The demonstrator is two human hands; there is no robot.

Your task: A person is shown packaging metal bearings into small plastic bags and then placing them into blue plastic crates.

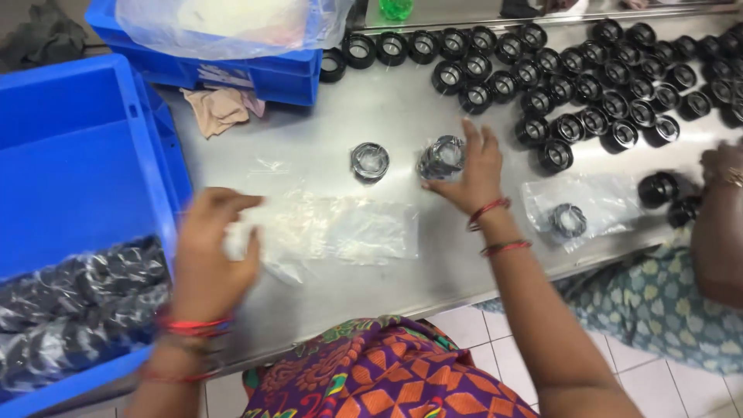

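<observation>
Two hands are working over the steel counter (402, 108). The right hand (472, 166) is gripping a bagged black ring (441, 157) with fingers curled around its side, holding it just above the counter surface. The left hand (209, 251) is hovering with fingers loosely bent, thumb and fingers pinching the edge of a clear plastic bag (340, 228) that is lying flat on the counter. A second bagged ring (370, 161) is standing just beside the held one. Many unwrapped black rings (588, 85) are sitting in rows at the far right. A blue crate (85, 147) at the left is holding wrapped rings (77, 310). Another person's hand (724, 166) is resting at the right edge.
</observation>
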